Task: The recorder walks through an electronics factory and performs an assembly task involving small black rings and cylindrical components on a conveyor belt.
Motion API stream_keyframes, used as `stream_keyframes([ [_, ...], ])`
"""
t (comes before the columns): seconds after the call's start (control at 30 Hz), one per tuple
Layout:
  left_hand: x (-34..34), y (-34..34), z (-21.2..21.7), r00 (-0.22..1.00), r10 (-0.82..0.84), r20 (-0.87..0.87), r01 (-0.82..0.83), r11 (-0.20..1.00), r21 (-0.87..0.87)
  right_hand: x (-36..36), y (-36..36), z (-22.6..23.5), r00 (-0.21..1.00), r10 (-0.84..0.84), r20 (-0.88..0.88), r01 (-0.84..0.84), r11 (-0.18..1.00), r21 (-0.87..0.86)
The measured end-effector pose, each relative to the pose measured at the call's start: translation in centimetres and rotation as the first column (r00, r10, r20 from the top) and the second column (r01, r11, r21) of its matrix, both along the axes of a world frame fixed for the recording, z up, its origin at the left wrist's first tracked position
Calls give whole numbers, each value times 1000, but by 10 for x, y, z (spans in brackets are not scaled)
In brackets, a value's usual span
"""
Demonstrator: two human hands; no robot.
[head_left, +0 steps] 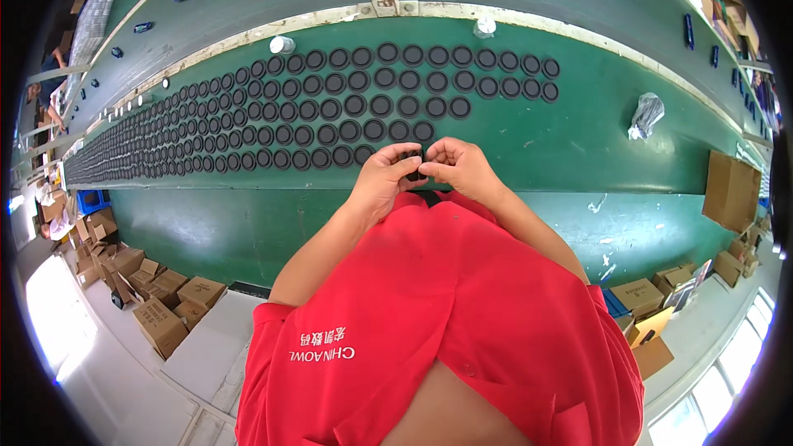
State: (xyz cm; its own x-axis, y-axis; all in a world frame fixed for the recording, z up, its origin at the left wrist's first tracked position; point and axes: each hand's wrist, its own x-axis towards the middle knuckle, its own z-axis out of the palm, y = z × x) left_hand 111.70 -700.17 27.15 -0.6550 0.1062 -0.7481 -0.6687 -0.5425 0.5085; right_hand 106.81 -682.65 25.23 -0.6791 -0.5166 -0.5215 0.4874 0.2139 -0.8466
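Note:
My left hand (382, 182) and my right hand (459, 167) meet at the near edge of a green workbench (578, 140). Both pinch one small black round part (413, 163) between their fingertips. Just beyond my fingers lie several rows of black rings (355, 105), stretching far to the left across the bench. My red shirt fills the lower middle of the view.
A crumpled clear plastic bag (645, 114) lies on the bench at the right. Two small white cups (282, 45) stand at the bench's far edge. A cardboard box (730, 190) sits at the right end; more boxes (165, 301) are stacked on the floor at the left.

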Motion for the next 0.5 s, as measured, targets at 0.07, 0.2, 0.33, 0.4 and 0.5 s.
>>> stream_keyframes([
  [0.07,-5,3,0,1000,16,19,-16,1000,-10,-2,6,4,994,-47,94,50,998,-32],
  [0.2,-6,5,-2,996,62,64,-60,997,-42,1,27,-31,955,-292,51,290,956,32],
  [0.33,0,3,-7,990,74,120,-66,996,-63,-12,28,-44,943,-315,-108,333,908,256],
  [0.4,1,5,-7,990,68,122,-63,997,-47,-18,22,-48,951,-262,-166,301,910,285],
  [0.5,-1,9,-7,992,54,115,-51,998,-26,-20,25,-47,926,-77,-370,237,881,409],
])
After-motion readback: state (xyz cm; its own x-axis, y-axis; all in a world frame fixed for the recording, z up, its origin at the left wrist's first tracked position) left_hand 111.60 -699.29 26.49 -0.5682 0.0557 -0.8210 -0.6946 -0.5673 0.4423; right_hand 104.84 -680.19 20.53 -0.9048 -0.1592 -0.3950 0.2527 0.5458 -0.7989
